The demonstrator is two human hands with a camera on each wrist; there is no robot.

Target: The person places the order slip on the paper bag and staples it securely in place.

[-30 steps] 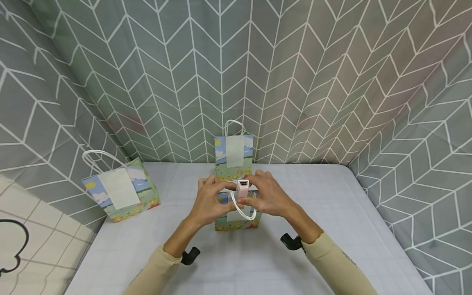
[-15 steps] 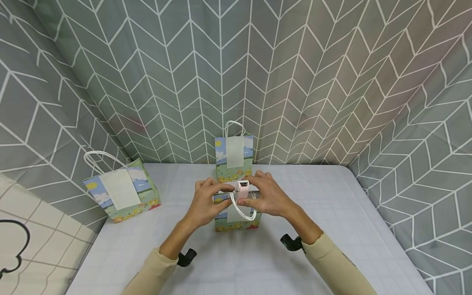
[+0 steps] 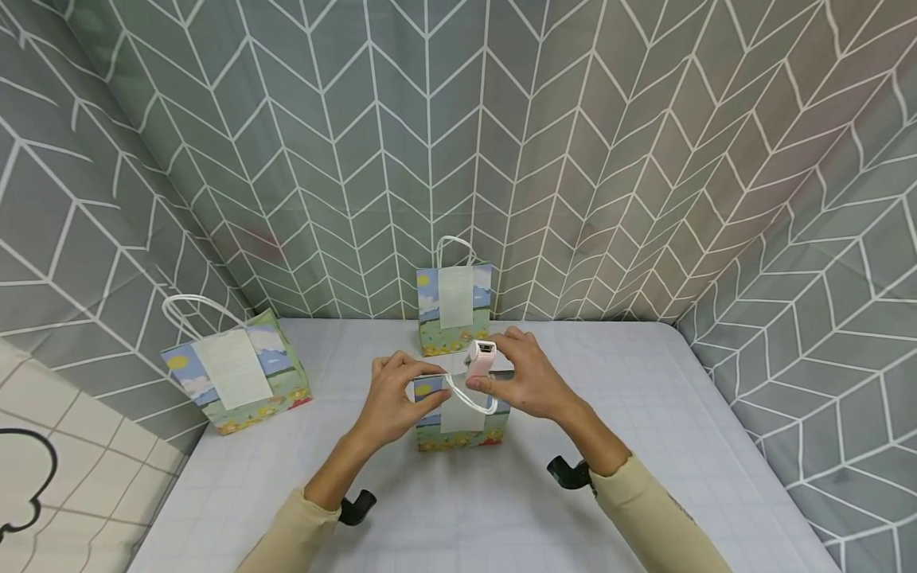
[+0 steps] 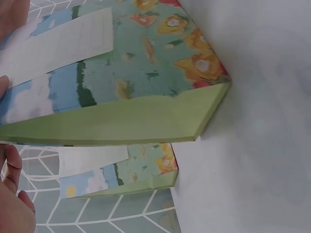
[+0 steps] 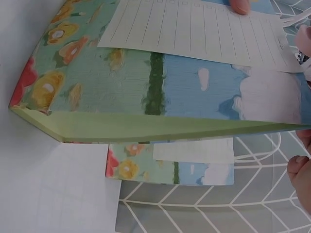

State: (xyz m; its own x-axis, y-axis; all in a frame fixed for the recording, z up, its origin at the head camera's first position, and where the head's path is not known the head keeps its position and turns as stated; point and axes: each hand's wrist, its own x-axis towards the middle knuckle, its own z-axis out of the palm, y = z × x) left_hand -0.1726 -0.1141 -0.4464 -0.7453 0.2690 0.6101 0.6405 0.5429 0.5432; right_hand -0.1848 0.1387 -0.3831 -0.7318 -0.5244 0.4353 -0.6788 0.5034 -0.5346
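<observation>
My right hand [image 3: 533, 380] grips a small pink and white stapler [image 3: 481, 360] between thumb and fingers, its end with a dark rectangular slot facing up. The stapler is over the top of the nearest paper bag [image 3: 462, 442], which has flowers, blue sky and a pale lined label. With thumb in front and fingers behind, my left hand [image 3: 392, 402] pinches this bag's upper left rim. The bag's white rope handle [image 3: 473, 400] droops forward over the label. In the left wrist view the bag's green side [image 4: 141, 119] is folded inward toward the top.
A matching bag [image 3: 454, 306] stands behind, by the patterned curtain [image 3: 458, 143]. Another bag [image 3: 236, 370] stands turned at the left of the white table [image 3: 609, 509]. Black wrist mounts [image 3: 569, 472] stick out under both forearms.
My right hand has lifted and tilted the stapler, shifting it slightly right. My left hand has drawn a little to the left, away from the stapler. The other bags stay put.
</observation>
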